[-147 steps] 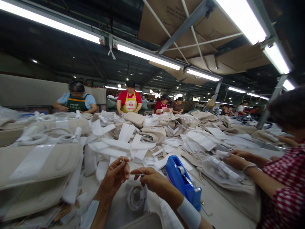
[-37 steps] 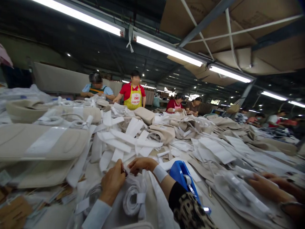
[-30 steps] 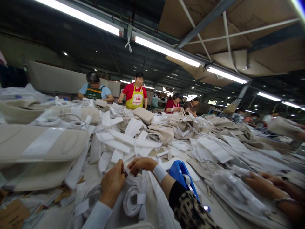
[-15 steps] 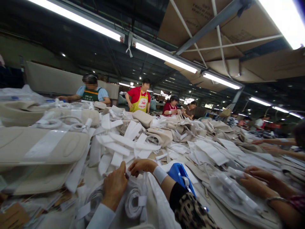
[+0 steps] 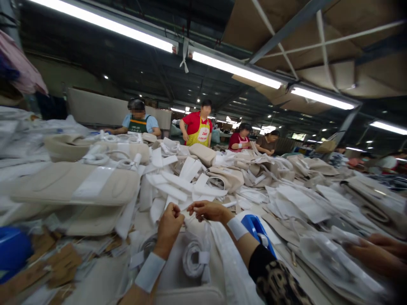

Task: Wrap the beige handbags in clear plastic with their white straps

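Observation:
My left hand (image 5: 171,228) is closed, its thumb and fingers pressed together near the middle of the view. Just right of it, my right hand (image 5: 208,210) has bent fingers with the tips drawn together, palm down. Something thin and pale seems to lie between the fingertips, too small to name. Below both hands rests a beige bag (image 5: 193,296) with white wrapping. A coiled strap (image 5: 192,260) in white wrap, held by a white band, sits on it. Another coil (image 5: 148,245) is partly hidden behind my left wrist. A blue tape dispenser (image 5: 259,231) stands beside my right forearm.
Stacked beige bags (image 5: 76,182) lie to the left, above brown card tags (image 5: 63,262) and a blue object (image 5: 12,252). White padding strips (image 5: 171,182) heap up ahead. At right, a co-worker's hands (image 5: 378,254) touch a wrapped bag. Several people work beyond the pile.
My view has swung left, so the scene sits further right. My hands have risen off the wrapped coil and stand slightly further apart. A blue object has come into view at left.

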The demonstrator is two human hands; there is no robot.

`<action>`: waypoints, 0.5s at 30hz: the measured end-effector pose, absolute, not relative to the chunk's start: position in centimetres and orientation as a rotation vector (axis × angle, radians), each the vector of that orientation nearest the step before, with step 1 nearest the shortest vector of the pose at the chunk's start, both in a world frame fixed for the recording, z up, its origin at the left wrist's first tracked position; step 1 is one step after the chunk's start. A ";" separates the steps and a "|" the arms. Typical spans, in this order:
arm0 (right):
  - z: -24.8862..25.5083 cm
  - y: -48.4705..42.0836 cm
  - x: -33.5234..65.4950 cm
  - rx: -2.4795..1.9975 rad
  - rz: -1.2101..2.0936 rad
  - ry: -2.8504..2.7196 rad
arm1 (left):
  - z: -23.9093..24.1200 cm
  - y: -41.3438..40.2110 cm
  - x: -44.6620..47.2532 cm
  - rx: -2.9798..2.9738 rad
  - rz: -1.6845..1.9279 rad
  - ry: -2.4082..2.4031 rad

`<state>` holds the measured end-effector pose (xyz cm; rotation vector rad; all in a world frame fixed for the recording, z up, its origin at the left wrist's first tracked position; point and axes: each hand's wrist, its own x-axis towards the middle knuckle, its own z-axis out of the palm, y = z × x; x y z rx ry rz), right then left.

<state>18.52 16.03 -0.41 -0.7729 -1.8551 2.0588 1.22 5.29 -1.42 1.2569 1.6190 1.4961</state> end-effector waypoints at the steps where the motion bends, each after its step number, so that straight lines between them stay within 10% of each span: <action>1: -0.5 16.1 18.6 -0.738 2.094 -1.816 | -1.7 5.4 1.1 1.191 1.551 1.529; 15: -3.4 15.3 18.2 -0.626 2.096 -1.518 | -1.9 5.2 0.7 0.913 1.688 1.233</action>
